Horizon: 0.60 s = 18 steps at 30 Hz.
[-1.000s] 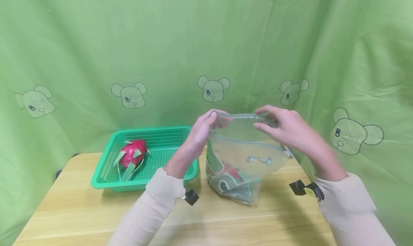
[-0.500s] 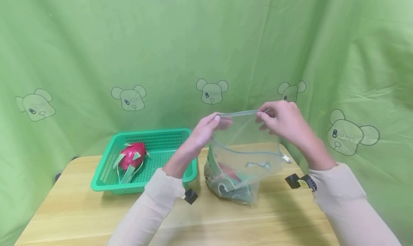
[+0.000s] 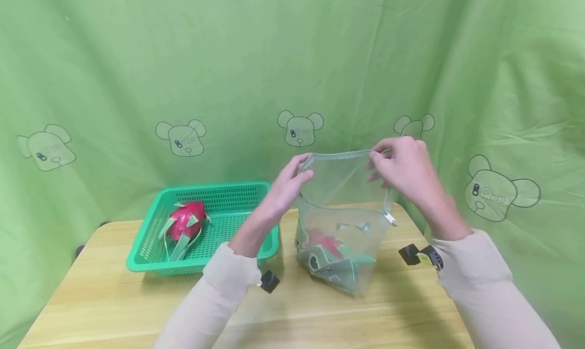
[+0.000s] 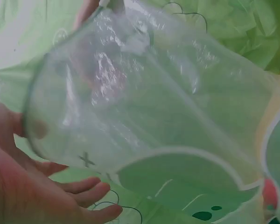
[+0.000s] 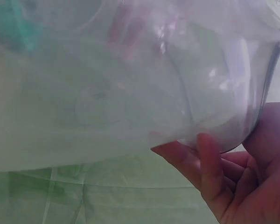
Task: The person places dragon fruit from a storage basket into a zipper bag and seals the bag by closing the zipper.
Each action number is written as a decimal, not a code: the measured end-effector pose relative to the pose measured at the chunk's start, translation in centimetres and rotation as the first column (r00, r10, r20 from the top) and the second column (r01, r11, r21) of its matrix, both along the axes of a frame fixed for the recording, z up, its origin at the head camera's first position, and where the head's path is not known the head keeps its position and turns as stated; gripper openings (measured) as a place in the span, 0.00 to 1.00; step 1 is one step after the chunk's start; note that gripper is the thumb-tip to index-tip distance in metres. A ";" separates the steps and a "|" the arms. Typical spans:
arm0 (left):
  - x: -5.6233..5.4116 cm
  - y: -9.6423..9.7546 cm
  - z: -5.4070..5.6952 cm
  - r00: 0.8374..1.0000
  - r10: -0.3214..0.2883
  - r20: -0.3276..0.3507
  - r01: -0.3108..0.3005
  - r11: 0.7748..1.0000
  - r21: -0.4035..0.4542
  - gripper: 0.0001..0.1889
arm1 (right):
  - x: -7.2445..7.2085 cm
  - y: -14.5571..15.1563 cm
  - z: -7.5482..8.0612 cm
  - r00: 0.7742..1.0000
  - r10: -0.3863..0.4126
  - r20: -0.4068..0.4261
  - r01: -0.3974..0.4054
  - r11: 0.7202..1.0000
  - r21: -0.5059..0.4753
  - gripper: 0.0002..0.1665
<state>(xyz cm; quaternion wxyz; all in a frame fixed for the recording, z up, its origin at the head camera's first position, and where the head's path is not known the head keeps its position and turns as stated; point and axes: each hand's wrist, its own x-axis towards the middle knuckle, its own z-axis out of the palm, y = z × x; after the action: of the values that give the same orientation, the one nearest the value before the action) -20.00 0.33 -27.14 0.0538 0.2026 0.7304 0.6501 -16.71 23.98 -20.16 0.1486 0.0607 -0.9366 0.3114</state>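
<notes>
A translucent zipper bag (image 3: 340, 227) with a green cartoon print stands on the table, its mouth upward. Something red and green shows blurred through its lower part. At the mouth's left corner my left hand (image 3: 285, 189) holds the edge between thumb and fingers; in the left wrist view its other fingers stretch out beside the plastic. My right hand (image 3: 407, 168) pinches the far rim near the right corner. Below that hand hangs the white zip slider (image 3: 390, 219). In the right wrist view, the right fingers (image 5: 210, 163) lie against the bag's edge.
To the left a green perforated basket (image 3: 137, 257) holds a red dragon fruit (image 3: 186, 222) with green scales. Both stand on a light wooden table (image 3: 292, 318). A green curtain (image 3: 237, 59) with bear-head prints hangs behind and at the sides.
My right hand has gone from spread at the mouth to pinching the rim, rising slightly. The bag's mouth has been drawn up and straighter, and the zip slider has shifted left.
</notes>
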 end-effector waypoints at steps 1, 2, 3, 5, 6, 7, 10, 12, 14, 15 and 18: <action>0.3 -0.1 -0.1 1.000 0.009 -0.004 -0.009 1.000 -0.002 0.29 | 0.0 0.0 0.0 1.000 -0.009 0.000 0.009 1.000 -0.004 0.17; 0.6 -0.1 -0.3 1.000 0.016 -0.007 -0.016 1.000 -0.002 0.31 | 0.0 0.0 0.0 1.000 -0.017 0.000 0.017 1.000 -0.006 0.17; 0.9 -0.1 -0.5 1.000 0.016 -0.005 -0.016 1.000 0.003 0.33 | 0.0 0.0 0.1 1.000 -0.026 0.001 0.026 1.000 -0.007 0.17; 1.6 0.1 -0.7 1.000 0.021 -0.007 -0.021 1.000 -0.005 0.36 | 0.1 0.0 0.2 0.999 -0.039 0.001 0.039 0.999 -0.009 0.17; 1.9 0.2 -0.8 1.000 0.022 -0.011 -0.022 1.000 -0.011 0.36 | 0.2 0.0 0.2 0.999 -0.041 0.002 0.041 0.999 -0.005 0.17; 2.1 0.5 -0.9 0.999 0.026 -0.018 -0.027 0.999 -0.023 0.37 | 0.3 0.0 0.3 0.999 -0.045 0.000 0.045 0.999 0.004 0.17; 2.5 1.0 -0.8 0.998 0.034 -0.046 -0.036 0.998 -0.054 0.37 | 0.6 -0.1 0.6 0.999 -0.033 0.012 0.032 0.999 0.044 0.18; 2.5 1.2 -0.8 0.997 0.033 -0.065 -0.036 0.998 -0.048 0.37 | 0.8 -0.1 0.8 0.999 -0.022 0.034 0.019 0.997 0.079 0.19; 2.4 1.2 -0.9 0.996 0.033 -0.077 -0.035 0.999 -0.027 0.36 | 0.9 0.0 0.8 0.998 -0.002 0.068 -0.005 0.995 0.099 0.20; 2.3 1.1 -1.0 0.996 0.032 -0.082 -0.033 0.999 -0.008 0.36 | 0.9 0.1 0.8 0.996 0.009 0.086 -0.017 0.995 0.102 0.20; 2.0 0.7 -1.3 0.996 0.022 -0.090 -0.019 0.999 0.031 0.36 | 1.0 0.6 0.5 0.995 0.027 0.096 -0.036 0.995 0.096 0.21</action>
<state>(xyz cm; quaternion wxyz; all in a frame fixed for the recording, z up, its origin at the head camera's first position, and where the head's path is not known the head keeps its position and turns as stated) -18.01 1.07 -28.42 0.0110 0.2250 0.7244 0.6516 -15.72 24.59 -19.62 0.0959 0.0679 -0.9556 0.2703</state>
